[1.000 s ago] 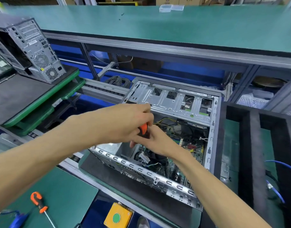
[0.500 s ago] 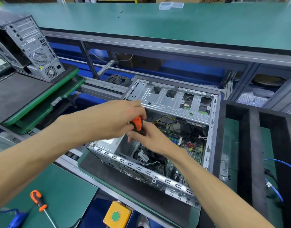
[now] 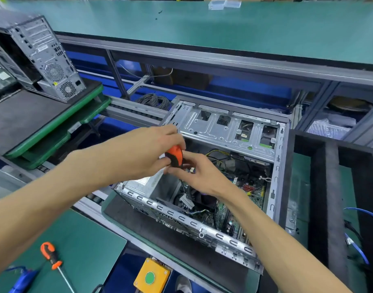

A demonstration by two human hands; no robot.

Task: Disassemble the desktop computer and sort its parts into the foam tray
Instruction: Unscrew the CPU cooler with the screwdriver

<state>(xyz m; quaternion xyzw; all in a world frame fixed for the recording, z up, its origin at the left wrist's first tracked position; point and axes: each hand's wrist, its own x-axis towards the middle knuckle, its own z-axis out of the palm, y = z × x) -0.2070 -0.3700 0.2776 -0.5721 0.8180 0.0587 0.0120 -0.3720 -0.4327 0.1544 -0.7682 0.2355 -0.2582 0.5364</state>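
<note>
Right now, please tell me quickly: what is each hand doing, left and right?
Left hand: grips the top of the orange screwdriver handle.
Right hand: pinches the same handle lower down, over the open computer case.

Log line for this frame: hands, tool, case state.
left hand: grips screwdriver | right hand: pinches same handle | computer case: open, on its side, board inside | foam tray: right of case

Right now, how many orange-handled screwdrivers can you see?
2. One screwdriver is held by both hands over the open computer case; the other screwdriver lies on the green mat at lower left. Others may be hidden.
</note>
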